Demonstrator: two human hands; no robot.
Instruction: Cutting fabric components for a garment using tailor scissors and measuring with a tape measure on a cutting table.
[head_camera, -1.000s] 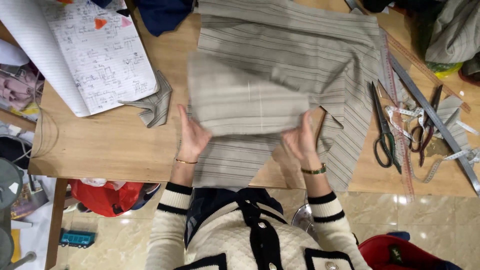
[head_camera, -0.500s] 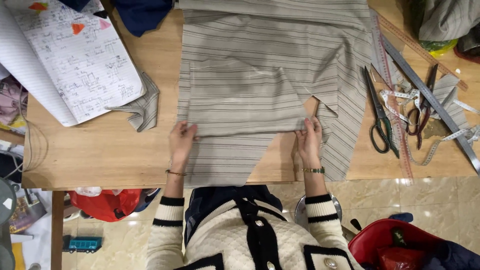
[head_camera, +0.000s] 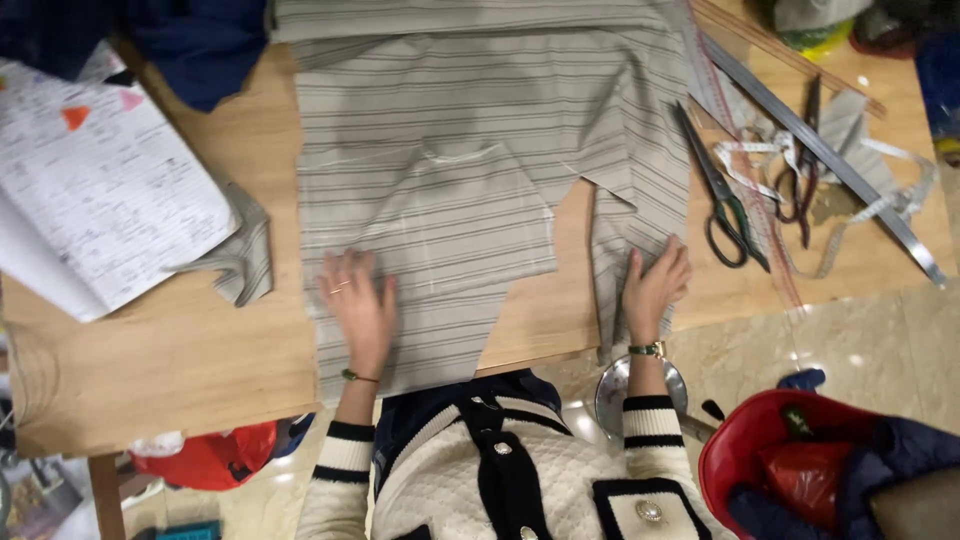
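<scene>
**A:** Starting at the bottom of the frame: what are the hands doing?

**B:** I see my left hand (head_camera: 360, 305) lying flat, fingers spread, palm down on the striped grey fabric (head_camera: 480, 190) at lower centre. My right hand (head_camera: 652, 285) is also flat and open, pressing on the narrow strip of the same cloth that hangs toward the table edge, right of centre. Neither hand pinches anything.

**A:** And the cloth itself?

**B:** It covers the middle of the wooden table (head_camera: 150, 350), from the near edge up to the top of the frame. A smaller cut piece lies on top of the larger layer, under my left hand. I'd judge the laying-out mostly done: the pieces lie flat, with a notch of bare wood showing between the hands. Some ridges near the middle look not yet smoothed.

**A:** What's around it?

**B:** Left of centre, a grey fabric scrap (head_camera: 240, 255), and beyond it an open notebook (head_camera: 100, 200). To the right, green-handled scissors (head_camera: 725, 200) just beside the cloth, then a second pair (head_camera: 800, 170), a measuring tape (head_camera: 880, 195) and a long metal ruler (head_camera: 830, 160). Upper left, dark blue cloth (head_camera: 190, 50). The scissors sit closest to the right edge of the fabric.
</scene>
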